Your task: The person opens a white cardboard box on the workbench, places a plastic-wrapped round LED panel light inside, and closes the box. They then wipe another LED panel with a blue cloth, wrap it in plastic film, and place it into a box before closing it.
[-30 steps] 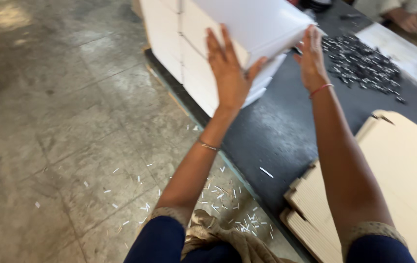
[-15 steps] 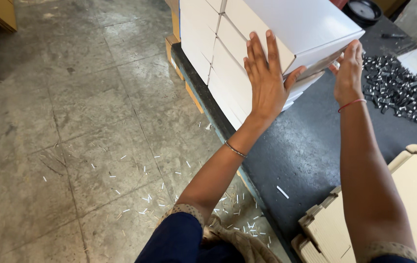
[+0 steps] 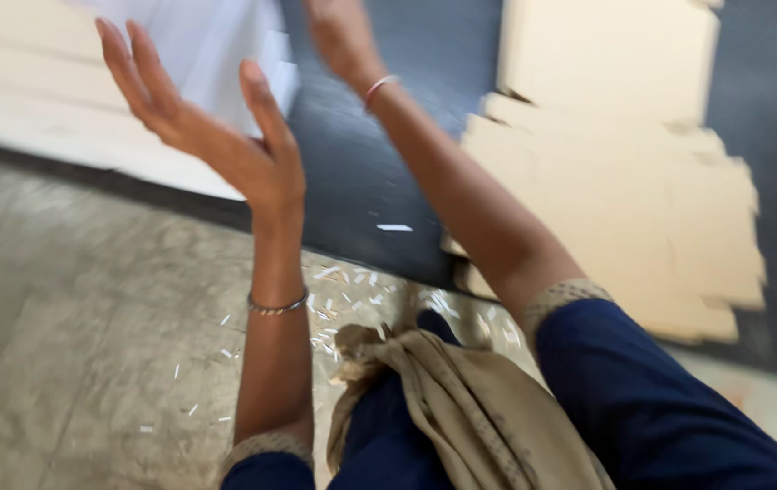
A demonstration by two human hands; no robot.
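Note:
My left hand is raised with the palm up and the fingers spread, holding nothing, just in front of a stack of white boxes. My right hand is blurred at the top edge, right beside the boxes' corner, and its fingers are cut off by the frame. Whether it touches the boxes I cannot tell. Both wrists wear thin bangles.
A dark mat lies under the boxes. Flat brown cardboard blanks are piled on it at the right. Small white scraps litter the grey stone floor. A beige cloth lies across my lap.
Both hands were pressed on the top white box and have come off it. The view has swung right and down, and the picture is now blurred.

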